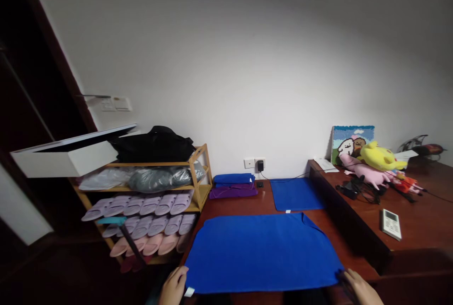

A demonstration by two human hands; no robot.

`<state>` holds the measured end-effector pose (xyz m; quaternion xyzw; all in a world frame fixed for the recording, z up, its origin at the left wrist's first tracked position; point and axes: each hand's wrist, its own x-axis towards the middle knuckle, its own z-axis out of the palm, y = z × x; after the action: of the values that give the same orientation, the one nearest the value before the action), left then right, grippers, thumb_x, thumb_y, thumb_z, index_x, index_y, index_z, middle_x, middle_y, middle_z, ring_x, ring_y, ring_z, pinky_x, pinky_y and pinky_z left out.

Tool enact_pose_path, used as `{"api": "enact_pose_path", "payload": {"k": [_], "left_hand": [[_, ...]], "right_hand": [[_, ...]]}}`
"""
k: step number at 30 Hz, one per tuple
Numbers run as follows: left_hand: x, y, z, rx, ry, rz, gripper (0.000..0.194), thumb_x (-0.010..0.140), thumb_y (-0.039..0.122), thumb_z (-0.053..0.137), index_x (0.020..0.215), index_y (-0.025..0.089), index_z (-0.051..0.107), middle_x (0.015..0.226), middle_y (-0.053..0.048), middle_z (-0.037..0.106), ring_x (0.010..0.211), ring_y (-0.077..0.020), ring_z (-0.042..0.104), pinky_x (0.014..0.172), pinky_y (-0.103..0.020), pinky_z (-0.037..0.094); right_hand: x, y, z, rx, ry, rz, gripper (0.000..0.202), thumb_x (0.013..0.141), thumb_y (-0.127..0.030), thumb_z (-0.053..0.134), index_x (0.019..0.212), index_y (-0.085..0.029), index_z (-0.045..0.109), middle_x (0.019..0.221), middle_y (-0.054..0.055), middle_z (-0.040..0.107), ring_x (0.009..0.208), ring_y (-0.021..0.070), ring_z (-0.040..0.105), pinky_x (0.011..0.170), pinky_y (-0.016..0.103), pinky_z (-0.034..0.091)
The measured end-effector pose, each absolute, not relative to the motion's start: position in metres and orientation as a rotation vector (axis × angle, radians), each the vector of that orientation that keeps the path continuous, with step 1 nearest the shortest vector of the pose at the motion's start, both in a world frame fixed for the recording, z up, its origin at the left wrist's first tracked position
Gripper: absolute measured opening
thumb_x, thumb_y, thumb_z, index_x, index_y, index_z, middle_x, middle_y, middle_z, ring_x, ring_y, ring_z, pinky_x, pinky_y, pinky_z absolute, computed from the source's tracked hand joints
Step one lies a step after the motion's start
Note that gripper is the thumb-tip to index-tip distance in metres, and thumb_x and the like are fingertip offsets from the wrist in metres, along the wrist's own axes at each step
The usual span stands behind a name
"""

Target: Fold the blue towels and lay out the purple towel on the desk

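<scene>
A blue cloth [262,253] lies spread over the reddish-brown tabletop [264,201], with its near edge along the table's front. At its near left corner, beside a small white tag, my left hand [174,286] is closed on the edge. My right hand [358,286] pinches the near right corner, its fingertips partly dark and blurred. The cloth's far right corner is slightly folded over. Behind it lies another blue cloth [297,194], flat, with a white tag on its near edge. Folded blue and purple cloths [233,186] are stacked at the back left.
On the left stands a wooden shoe rack [198,191] with rows of slippers [148,205], a black bag [155,144] and a white box [92,156]. The raised desk [417,220] on the right holds plush toys [378,156], a white calculator-like device [391,224] and cables.
</scene>
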<state>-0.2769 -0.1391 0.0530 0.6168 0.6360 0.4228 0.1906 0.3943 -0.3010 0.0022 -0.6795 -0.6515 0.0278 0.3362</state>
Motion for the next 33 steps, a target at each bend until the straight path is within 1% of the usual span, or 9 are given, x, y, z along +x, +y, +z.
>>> {"api": "enact_pose_path", "payload": {"k": [4, 7, 11, 15, 19, 23, 26, 30, 33], "left_hand": [[-0.289, -0.144, 0.041, 1.851, 1.802, 1.157, 0.026, 0.075, 0.05, 0.054, 0.074, 0.035, 0.076, 0.094, -0.004, 0.081, 0.1, -0.0354, 0.074, 0.098, -0.049, 0.057], [-0.293, -0.136, 0.036, 1.982, 1.832, 1.174, 0.03, 0.081, 0.049, 0.05, 0.077, 0.033, 0.075, 0.093, -0.005, 0.081, 0.097, -0.0327, 0.074, 0.095, -0.048, 0.058], [-0.28, -0.099, 0.036, 2.168, 1.82, 1.2, 0.031, 0.087, 0.047, 0.047, 0.084, 0.029, 0.072, 0.098, -0.006, 0.079, 0.098, -0.028, 0.073, 0.092, -0.042, 0.059], [-0.254, -0.047, 0.037, 2.316, 1.8, 1.028, 0.036, 0.091, 0.041, 0.041, 0.104, 0.027, 0.073, 0.113, -0.006, 0.078, 0.109, -0.0249, 0.071, 0.1, -0.04, 0.057], [-0.238, 0.0, 0.035, 2.414, 1.811, 0.724, 0.046, 0.095, 0.044, 0.039, 0.123, 0.025, 0.07, 0.136, -0.007, 0.069, 0.125, -0.025, 0.064, 0.109, -0.043, 0.051], [-0.24, 0.03, 0.024, 2.431, 1.853, 0.527, 0.049, 0.099, 0.045, 0.037, 0.134, 0.026, 0.065, 0.142, -0.006, 0.066, 0.131, -0.0242, 0.061, 0.113, -0.043, 0.047], [-0.247, 0.038, 0.008, 2.439, 1.891, 0.431, 0.053, 0.1, 0.045, 0.035, 0.144, 0.027, 0.057, 0.15, -0.005, 0.058, 0.14, -0.0251, 0.052, 0.118, -0.047, 0.04], [-0.255, 0.038, -0.008, 2.54, 1.911, 0.344, 0.06, 0.098, 0.05, 0.039, 0.152, 0.027, 0.046, 0.161, -0.004, 0.044, 0.15, -0.0282, 0.036, 0.123, -0.055, 0.029], [-0.253, 0.039, -0.003, 2.655, 1.853, 0.399, 0.061, 0.097, 0.049, 0.043, 0.154, 0.027, 0.044, 0.16, -0.004, 0.046, 0.15, -0.0274, 0.036, 0.124, -0.053, 0.028]], "right_hand": [[0.404, -0.299, -0.009, -1.833, -1.762, 0.053, 0.03, 0.087, -0.049, 0.053, 0.093, -0.037, 0.08, 0.099, 0.004, 0.08, 0.094, 0.0296, 0.076, 0.082, 0.037, 0.063], [0.395, -0.279, 0.003, -1.865, -1.796, 0.066, 0.036, 0.09, -0.048, 0.049, 0.102, -0.031, 0.079, 0.101, 0.008, 0.079, 0.095, 0.0289, 0.075, 0.083, 0.037, 0.062], [0.352, -0.226, 0.033, -1.856, -1.915, 0.189, 0.045, 0.095, -0.044, 0.042, 0.121, -0.023, 0.073, 0.122, 0.012, 0.073, 0.111, 0.0265, 0.069, 0.101, 0.039, 0.054], [0.305, -0.163, 0.05, -1.846, -1.98, 0.37, 0.054, 0.1, -0.048, 0.034, 0.134, -0.022, 0.065, 0.139, 0.011, 0.065, 0.13, 0.0247, 0.059, 0.115, 0.039, 0.042], [0.298, -0.12, 0.033, -1.939, -1.926, 0.505, 0.066, 0.1, -0.057, 0.029, 0.146, -0.019, 0.054, 0.154, 0.01, 0.052, 0.142, 0.0236, 0.047, 0.122, 0.039, 0.033], [0.331, -0.102, -0.001, -2.109, -1.835, 0.439, 0.068, 0.098, -0.063, 0.028, 0.151, -0.025, 0.049, 0.16, 0.006, 0.042, 0.15, 0.0257, 0.035, 0.125, 0.046, 0.026], [0.363, -0.094, -0.018, -2.334, -1.735, 0.313, 0.068, 0.097, -0.06, 0.026, 0.153, -0.026, 0.045, 0.162, 0.003, 0.038, 0.152, 0.0279, 0.03, 0.124, 0.051, 0.025], [0.389, -0.087, -0.026, -2.554, -1.64, 0.225, 0.07, 0.096, -0.056, 0.022, 0.158, -0.025, 0.036, 0.165, 0.003, 0.033, 0.153, 0.0289, 0.028, 0.123, 0.051, 0.027], [0.39, -0.087, -0.032, -2.592, -1.618, 0.109, 0.073, 0.096, -0.055, 0.019, 0.158, -0.02, 0.036, 0.166, 0.005, 0.032, 0.154, 0.0292, 0.025, 0.124, 0.051, 0.023]]}}
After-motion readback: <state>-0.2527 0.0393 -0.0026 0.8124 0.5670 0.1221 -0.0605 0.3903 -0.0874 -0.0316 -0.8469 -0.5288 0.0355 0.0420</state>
